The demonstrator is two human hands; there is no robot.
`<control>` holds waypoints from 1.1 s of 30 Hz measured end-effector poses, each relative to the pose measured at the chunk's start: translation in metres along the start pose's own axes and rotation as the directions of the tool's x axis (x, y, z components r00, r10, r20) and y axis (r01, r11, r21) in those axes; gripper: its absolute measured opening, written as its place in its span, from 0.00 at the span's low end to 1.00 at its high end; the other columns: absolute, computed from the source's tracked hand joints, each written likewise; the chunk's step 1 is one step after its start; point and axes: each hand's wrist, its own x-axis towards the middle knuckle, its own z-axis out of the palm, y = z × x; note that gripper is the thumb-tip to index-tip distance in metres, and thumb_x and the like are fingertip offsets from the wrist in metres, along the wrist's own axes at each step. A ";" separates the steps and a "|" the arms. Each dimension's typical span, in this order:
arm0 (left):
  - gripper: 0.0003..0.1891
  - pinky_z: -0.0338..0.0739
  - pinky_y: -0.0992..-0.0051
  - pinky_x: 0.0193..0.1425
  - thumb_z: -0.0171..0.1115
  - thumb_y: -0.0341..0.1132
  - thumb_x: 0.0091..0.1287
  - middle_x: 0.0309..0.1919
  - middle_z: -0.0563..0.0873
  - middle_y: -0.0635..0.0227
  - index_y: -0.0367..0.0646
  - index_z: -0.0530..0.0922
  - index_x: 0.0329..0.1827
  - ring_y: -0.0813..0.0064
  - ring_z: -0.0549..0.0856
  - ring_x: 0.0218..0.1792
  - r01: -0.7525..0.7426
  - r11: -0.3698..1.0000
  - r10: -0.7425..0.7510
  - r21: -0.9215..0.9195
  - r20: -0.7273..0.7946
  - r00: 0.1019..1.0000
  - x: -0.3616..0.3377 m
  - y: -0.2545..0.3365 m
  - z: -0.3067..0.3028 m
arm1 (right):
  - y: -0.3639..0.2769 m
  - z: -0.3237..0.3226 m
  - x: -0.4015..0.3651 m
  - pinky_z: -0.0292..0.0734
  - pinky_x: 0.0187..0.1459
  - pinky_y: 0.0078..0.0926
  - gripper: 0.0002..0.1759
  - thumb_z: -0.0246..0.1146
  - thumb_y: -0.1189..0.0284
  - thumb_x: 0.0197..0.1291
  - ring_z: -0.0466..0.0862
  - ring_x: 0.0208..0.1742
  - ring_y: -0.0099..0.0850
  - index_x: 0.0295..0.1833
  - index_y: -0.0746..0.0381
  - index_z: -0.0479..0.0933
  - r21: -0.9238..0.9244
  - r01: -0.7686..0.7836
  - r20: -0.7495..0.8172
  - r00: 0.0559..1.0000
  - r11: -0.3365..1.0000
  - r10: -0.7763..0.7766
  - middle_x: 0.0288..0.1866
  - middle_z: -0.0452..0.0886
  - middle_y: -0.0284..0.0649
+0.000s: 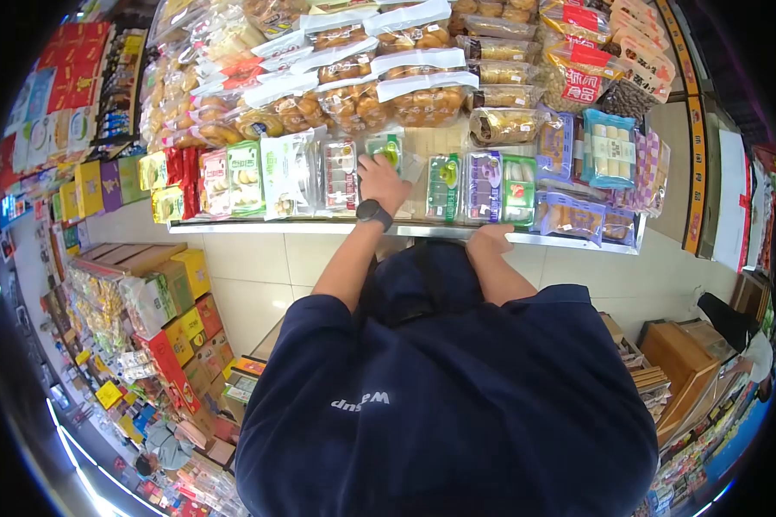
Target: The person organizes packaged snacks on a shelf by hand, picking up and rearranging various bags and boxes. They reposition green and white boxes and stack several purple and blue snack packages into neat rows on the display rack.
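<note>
My left hand (384,183), with a dark watch on its wrist, reaches over the front row of packs. Its fingers are spread and touch the lower face of a green-and-clear snack pack (386,146). Just left of it stands a dark red-and-white pack (341,172). At the metal front edge (422,231) of the display, my right hand (491,239) is closed against the rim, its fingers partly hidden. Nearest to it are a green-and-white pack (518,194), a purple pack (484,185) and a dark green pack (442,185).
Bagged pastries (427,95) fill the rows behind, with rolled cakes (504,127) to their right. Purple packs (569,215) lie at the right front corner. Stacked boxes (185,336) stand on the left, and a wooden crate (677,366) is behind on the right.
</note>
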 end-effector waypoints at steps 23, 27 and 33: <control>0.23 0.84 0.65 0.47 0.67 0.40 0.60 0.51 0.76 0.46 0.30 0.75 0.52 0.52 0.81 0.51 -0.145 0.974 0.140 0.175 0.042 0.989 -0.004 0.037 0.033 | -0.004 -0.006 -0.005 0.74 0.61 0.57 0.39 0.49 0.47 0.70 0.82 0.56 0.64 0.69 0.73 0.65 0.025 -0.018 0.030 0.999 1.000 0.017 0.57 0.79 0.70; 0.32 0.82 0.58 0.54 0.72 0.45 0.57 0.55 0.73 0.44 0.27 0.71 0.54 0.48 0.79 0.53 -0.168 0.980 0.182 -0.102 0.149 0.972 -0.019 0.074 0.051 | 0.003 0.000 0.001 0.73 0.61 0.57 0.40 0.50 0.48 0.69 0.82 0.57 0.63 0.71 0.73 0.64 0.058 -0.020 0.015 1.000 0.998 0.019 0.57 0.79 0.70; 0.41 0.81 0.56 0.58 0.79 0.52 0.51 0.56 0.71 0.43 0.26 0.69 0.55 0.46 0.77 0.57 -0.046 0.978 0.083 -0.206 0.172 0.982 -0.021 0.079 0.070 | 0.016 0.019 0.024 0.73 0.62 0.56 0.39 0.52 0.49 0.67 0.82 0.56 0.62 0.66 0.76 0.69 0.026 0.037 -0.079 0.996 0.999 -0.035 0.56 0.80 0.70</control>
